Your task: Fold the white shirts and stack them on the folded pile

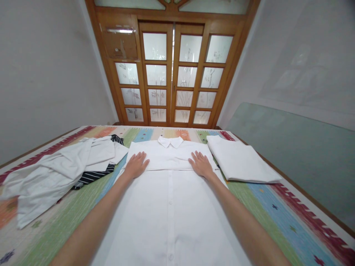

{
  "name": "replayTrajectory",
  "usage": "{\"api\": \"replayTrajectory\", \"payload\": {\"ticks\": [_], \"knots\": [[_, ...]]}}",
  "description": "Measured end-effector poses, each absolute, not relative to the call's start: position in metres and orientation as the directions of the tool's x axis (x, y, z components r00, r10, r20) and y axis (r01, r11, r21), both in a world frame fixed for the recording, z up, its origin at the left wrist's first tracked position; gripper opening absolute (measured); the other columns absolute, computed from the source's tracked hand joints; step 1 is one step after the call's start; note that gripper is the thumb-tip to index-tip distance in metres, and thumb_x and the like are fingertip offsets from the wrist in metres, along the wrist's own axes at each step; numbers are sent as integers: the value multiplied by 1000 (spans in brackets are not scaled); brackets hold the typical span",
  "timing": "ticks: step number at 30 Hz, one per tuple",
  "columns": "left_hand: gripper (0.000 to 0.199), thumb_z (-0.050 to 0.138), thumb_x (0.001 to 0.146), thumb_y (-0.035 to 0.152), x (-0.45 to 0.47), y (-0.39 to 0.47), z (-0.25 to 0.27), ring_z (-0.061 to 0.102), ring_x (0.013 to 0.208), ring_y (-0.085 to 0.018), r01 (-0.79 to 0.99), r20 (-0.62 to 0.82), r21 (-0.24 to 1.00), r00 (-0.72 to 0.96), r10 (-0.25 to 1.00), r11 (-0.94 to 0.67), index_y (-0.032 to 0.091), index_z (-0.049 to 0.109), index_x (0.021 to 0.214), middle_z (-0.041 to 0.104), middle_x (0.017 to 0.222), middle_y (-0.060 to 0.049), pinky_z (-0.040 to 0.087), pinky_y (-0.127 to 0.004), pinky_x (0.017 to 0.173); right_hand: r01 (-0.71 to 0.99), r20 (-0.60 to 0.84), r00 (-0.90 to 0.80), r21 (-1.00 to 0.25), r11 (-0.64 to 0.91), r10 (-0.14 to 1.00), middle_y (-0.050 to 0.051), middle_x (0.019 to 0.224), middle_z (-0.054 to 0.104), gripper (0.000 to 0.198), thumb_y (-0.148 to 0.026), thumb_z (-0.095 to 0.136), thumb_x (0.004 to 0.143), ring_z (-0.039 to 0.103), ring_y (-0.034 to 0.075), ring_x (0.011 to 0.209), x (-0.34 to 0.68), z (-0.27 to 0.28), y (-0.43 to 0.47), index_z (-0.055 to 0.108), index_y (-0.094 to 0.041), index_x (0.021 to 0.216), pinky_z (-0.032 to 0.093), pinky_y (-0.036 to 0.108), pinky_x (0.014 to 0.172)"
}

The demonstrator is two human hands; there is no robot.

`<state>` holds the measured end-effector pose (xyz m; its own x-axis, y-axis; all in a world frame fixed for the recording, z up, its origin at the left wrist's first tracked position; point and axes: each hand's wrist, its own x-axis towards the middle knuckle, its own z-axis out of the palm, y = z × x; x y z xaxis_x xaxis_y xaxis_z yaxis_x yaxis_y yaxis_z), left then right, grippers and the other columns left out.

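Note:
A white button-up shirt (170, 207) lies spread in front of me, its collar (170, 142) at the far end and its button strip running down the middle. Across its upper part is a flat folded band of white fabric, with a straight edge just below my hands. My left hand (136, 165) rests flat on the left of this band, fingers stretched out. On the right side of the band lies my right hand (201, 164), palm down with fingers spread. Neither hand grips the cloth.
Left of the shirt is a loose pile of white garments (55, 170) with a black striped cloth (97, 175) under it. A folded white cloth (241, 160) lies at the right. All rest on a colourful striped cover (271, 207). Wooden glazed doors (172, 74) stand beyond.

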<state>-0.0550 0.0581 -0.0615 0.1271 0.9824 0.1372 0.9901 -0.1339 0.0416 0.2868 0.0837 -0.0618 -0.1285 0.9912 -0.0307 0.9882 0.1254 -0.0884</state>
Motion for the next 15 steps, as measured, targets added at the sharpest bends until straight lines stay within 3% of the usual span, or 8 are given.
{"api": "replayTrajectory", "payload": {"ticks": [4, 7, 11, 15], "knots": [[50, 39, 83, 28, -81, 36, -60, 42, 134, -26, 969, 332, 91, 187, 925, -229, 11, 56, 127, 50, 143, -14, 32, -42, 112, 989, -17, -126, -76, 124, 992, 8, 161, 13, 66, -53, 13, 99, 10, 25, 148, 287, -64, 84, 20, -18, 154, 7, 43, 116], [44, 45, 74, 28, -104, 19, -57, 55, 115, -28, 968, 445, 135, 132, 886, -212, 15, 62, 113, 62, 123, -13, 42, -43, 102, 990, -11, -124, -74, 123, 992, 8, 161, 15, 66, -53, 13, 99, 11, 25, 147, 285, -63, 83, 22, -19, 154, 8, 43, 116], [36, 46, 71, 27, -123, 4, -57, 60, 96, -26, 973, 458, 207, -1, 889, -105, 14, 62, 101, 66, 98, -13, 48, -40, 91, 990, 3, -126, -71, 126, 992, 9, 161, 15, 65, -52, 15, 99, 13, 25, 147, 284, -62, 81, 23, -17, 154, 9, 44, 116], [27, 46, 74, 29, -125, 3, -58, 61, 87, -25, 965, 433, 255, -53, 900, -66, 16, 61, 93, 65, 85, -9, 49, -36, 84, 989, 11, -126, -76, 127, 992, 10, 160, 17, 65, -51, 16, 99, 13, 26, 147, 284, -63, 81, 23, -17, 153, 9, 45, 116]]}}
